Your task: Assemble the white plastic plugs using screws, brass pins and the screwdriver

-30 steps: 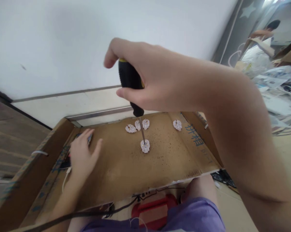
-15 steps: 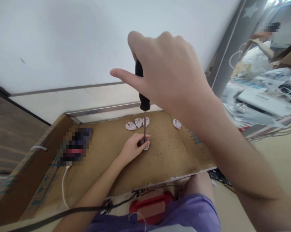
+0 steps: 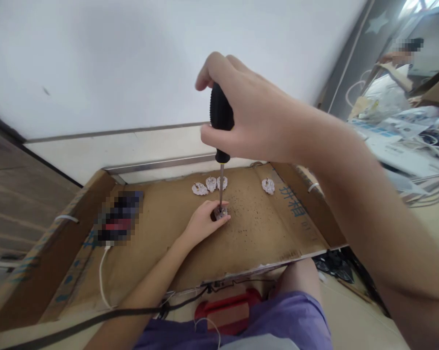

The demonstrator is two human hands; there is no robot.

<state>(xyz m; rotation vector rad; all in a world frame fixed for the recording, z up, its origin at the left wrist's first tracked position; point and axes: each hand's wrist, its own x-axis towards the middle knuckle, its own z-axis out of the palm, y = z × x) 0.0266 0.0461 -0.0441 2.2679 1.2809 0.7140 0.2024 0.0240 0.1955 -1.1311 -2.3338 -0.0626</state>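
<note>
Black screwdriver [image 3: 221,111] stands near-upright at frame centre, held in the right hand's [image 3: 250,109] grip; below, a plug [image 3: 222,214] sits at its tip, between left hand's [image 3: 201,222] thumb and fingers.

Large blue Chinese characters reading "拼箱" [image 3: 296,209] run across the right side of a flat brown cardboard work surface [image 3: 168,211], above fainter characters [image 3: 309,232] too indistinct to make out. Blue markings [image 3: 63,297] on its left side are illegible. A pale five-pointed star [image 3: 377,23] adorns a grey upright panel [image 3: 363,46], upper right.
</note>
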